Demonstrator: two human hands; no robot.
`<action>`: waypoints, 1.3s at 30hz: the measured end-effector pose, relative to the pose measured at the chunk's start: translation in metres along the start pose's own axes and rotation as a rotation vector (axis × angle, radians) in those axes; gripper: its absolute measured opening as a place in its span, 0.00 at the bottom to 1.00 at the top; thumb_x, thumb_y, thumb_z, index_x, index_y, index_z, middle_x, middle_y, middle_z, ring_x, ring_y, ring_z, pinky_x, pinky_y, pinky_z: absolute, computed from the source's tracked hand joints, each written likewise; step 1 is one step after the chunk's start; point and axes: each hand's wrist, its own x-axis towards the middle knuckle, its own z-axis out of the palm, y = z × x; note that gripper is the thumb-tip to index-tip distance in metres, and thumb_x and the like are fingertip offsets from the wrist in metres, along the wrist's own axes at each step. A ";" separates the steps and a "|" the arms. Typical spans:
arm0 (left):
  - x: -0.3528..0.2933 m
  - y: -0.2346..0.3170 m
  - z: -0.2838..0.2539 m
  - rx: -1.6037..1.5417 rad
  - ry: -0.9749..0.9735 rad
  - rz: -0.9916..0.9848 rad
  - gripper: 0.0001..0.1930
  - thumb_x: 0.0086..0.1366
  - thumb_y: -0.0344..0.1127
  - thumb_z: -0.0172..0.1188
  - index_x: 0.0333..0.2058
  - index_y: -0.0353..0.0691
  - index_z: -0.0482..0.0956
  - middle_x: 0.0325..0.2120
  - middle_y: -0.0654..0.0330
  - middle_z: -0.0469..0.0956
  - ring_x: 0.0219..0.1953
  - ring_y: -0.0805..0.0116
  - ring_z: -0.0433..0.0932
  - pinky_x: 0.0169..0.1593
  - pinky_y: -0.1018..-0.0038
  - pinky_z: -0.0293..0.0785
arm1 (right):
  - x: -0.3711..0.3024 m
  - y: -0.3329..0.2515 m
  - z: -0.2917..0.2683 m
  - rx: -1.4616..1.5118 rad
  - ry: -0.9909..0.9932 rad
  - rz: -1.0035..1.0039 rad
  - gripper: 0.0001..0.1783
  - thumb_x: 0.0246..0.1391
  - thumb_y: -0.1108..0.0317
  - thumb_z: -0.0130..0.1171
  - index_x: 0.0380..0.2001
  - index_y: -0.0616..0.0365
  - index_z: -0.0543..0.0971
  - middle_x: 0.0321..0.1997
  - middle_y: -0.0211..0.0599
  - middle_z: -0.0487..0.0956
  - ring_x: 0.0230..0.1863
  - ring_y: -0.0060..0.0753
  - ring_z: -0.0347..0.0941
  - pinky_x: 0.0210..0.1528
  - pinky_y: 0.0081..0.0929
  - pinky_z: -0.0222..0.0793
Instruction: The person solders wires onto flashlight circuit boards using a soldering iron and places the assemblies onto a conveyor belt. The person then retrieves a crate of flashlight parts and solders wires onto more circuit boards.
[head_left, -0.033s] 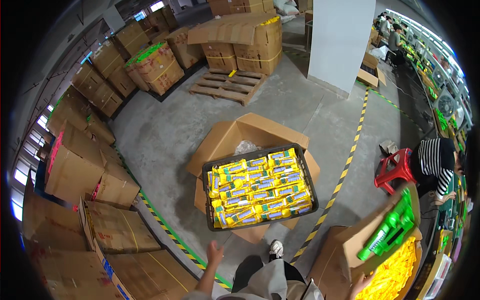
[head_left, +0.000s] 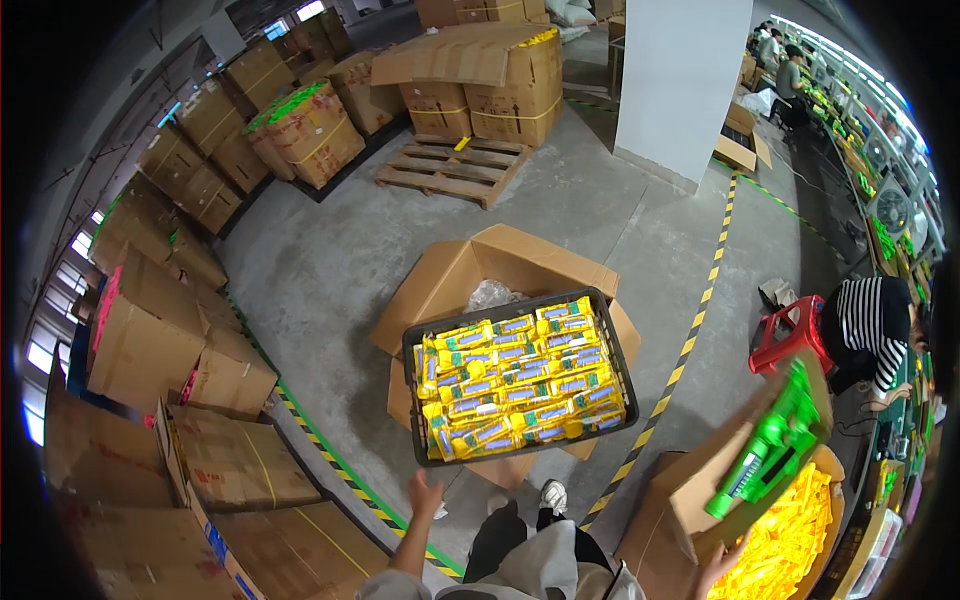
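Observation:
My right hand (head_left: 724, 566) grips the lower edge of a tilted cardboard box (head_left: 702, 492), which has green plastic toy parts (head_left: 768, 450) in it. Beneath that box, a larger carton (head_left: 655, 535) holds a heap of yellow plastic pieces (head_left: 790, 540). My left hand (head_left: 424, 495) is in the air just below the near left corner of a black plastic crate (head_left: 520, 458), fingers apart and holding nothing. Rows of small yellow packs (head_left: 520, 375) with blue and green parts fill the crate. It rests across an open carton (head_left: 430, 285), where some clear plastic film (head_left: 492, 295) shows.
Stacked cartons (head_left: 240, 460) line the left side. A wooden pallet (head_left: 455, 170) lies ahead, near a white pillar (head_left: 675, 90). At right are a red stool (head_left: 790, 335), a person in a striped top (head_left: 870, 310) and a long workbench (head_left: 860, 190). Striped tape (head_left: 690, 350) marks the floor.
The tilted box with the green parts has shifted slightly left and down with my right hand. My left hand has moved a little left. The crate stays in place.

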 end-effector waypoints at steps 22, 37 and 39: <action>0.224 0.043 0.022 -0.643 -0.207 -0.585 0.13 0.59 0.45 0.52 0.32 0.39 0.69 0.17 0.65 0.66 0.16 0.76 0.66 0.18 0.75 0.61 | 0.045 -0.023 0.365 -0.614 -0.384 -0.154 0.30 0.49 0.63 0.55 0.54 0.61 0.60 0.53 0.55 0.64 0.54 0.53 0.59 0.55 0.40 0.55; 0.249 0.055 0.015 -0.446 -0.188 -0.588 0.29 0.59 0.52 0.50 0.50 0.34 0.63 0.44 0.54 0.67 0.45 0.63 0.67 0.45 0.67 0.62 | 0.107 0.018 0.400 -0.622 -0.540 0.379 0.33 0.44 0.42 0.55 0.29 0.69 0.73 0.28 0.57 0.75 0.34 0.52 0.73 0.37 0.37 0.67; 0.248 0.081 -0.002 -0.434 -0.218 -0.469 0.31 0.59 0.55 0.49 0.50 0.33 0.63 0.43 0.54 0.68 0.43 0.63 0.68 0.43 0.69 0.64 | 0.091 0.012 0.367 -0.581 -0.505 0.446 0.32 0.44 0.42 0.55 0.27 0.69 0.73 0.26 0.56 0.75 0.32 0.51 0.74 0.35 0.37 0.67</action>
